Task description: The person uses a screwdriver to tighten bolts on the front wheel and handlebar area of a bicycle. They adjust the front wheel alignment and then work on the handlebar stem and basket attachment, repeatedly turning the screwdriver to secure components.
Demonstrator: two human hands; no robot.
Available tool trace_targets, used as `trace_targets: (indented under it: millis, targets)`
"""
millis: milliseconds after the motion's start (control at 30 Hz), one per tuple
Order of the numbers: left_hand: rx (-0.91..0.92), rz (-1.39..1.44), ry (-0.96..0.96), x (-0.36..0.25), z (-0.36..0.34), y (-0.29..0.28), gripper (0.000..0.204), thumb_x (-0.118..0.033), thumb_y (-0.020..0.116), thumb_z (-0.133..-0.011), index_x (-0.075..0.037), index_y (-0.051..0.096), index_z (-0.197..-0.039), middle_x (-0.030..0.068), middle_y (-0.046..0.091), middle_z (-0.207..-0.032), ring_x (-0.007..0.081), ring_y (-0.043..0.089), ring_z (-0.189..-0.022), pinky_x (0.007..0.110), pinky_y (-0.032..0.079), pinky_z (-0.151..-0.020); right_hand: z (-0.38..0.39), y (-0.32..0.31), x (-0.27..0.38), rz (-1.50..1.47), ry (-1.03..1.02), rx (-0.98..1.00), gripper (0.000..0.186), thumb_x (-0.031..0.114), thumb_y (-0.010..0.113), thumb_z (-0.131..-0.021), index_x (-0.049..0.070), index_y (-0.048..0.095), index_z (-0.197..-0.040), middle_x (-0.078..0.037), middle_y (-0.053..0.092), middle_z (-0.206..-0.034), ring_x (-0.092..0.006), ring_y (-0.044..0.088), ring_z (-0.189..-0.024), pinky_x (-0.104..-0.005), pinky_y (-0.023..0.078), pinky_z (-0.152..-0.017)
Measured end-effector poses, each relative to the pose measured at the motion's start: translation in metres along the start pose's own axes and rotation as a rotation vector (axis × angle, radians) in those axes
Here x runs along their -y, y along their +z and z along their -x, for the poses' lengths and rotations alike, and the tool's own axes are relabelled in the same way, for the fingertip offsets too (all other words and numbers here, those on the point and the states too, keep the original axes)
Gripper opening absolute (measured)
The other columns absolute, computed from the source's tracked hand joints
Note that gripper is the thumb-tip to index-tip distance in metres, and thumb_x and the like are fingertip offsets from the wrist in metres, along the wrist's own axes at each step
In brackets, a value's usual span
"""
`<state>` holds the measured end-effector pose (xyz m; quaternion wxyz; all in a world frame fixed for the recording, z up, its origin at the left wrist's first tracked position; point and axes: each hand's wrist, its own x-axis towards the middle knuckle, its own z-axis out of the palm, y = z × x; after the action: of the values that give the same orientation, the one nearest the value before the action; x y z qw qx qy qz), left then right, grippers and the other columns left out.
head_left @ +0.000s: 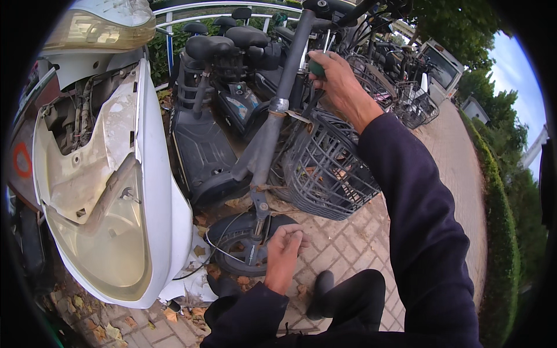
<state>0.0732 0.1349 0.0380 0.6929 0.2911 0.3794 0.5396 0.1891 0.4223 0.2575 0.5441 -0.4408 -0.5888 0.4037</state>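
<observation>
A black electric scooter stands before me, its dark steering column (284,75) slanting up to the handlebar. Near the top of the column my right hand (343,87) is closed around a screwdriver with a green handle (316,68); a thin metal shaft rises above the fingers. My left hand (285,250) is low, beside the small front wheel (238,246), its fingers curled together. Whatever lies in them, if anything, is hidden. Below my right forearm hangs a black basket (331,165), just right of the column. A thin cable loops down beside the wheel.
A white scooter body with a cracked, opened front panel (154,203) leans close on the left. Behind are black seats (212,47) and a white railing (168,26). Several parked bikes with baskets (415,104) and a white van (441,66) line the right. Dry leaves lie on the paving (348,243).
</observation>
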Motion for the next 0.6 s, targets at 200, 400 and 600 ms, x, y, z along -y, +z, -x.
trace_targets:
  millis: [200,400,600]
  targets:
    - [0.03,0.064,-0.03,-0.005,0.0,-0.005,0.017,-0.015,0.055,-0.103,-0.003,0.06,-0.115,0.0067,0.07,-0.097,0.0133,0.065,-0.087,0.027,0.048,-0.079,-0.014,0.001,-0.002,0.137,-0.09,0.017,0.036,0.031,0.066,-0.1,0.0,0.055,-0.113,-0.005,0.057,-0.091,-0.0127,0.06,-0.073,-0.0236,0.046,-0.052]
    - [0.042,0.088,-0.03,-0.006,0.003,-0.008,0.017,-0.014,0.055,-0.103,-0.003,0.06,-0.114,0.0066,0.07,-0.097,0.0124,0.064,-0.086,0.026,0.048,-0.078,-0.014,0.002,-0.001,0.163,-0.127,-0.018,0.036,0.028,0.067,-0.099,-0.001,0.055,-0.116,-0.005,0.058,-0.089,-0.0121,0.059,-0.071,-0.0234,0.044,-0.051]
    - [0.039,0.093,-0.038,-0.005,0.002,-0.009,0.015,-0.014,0.054,-0.104,-0.004,0.06,-0.114,0.0063,0.07,-0.097,0.0121,0.064,-0.084,0.026,0.048,-0.077,-0.014,0.0,0.002,0.183,-0.145,-0.044,0.036,0.027,0.068,-0.098,-0.001,0.054,-0.116,-0.004,0.058,-0.088,-0.0121,0.059,-0.067,-0.0231,0.043,-0.051]
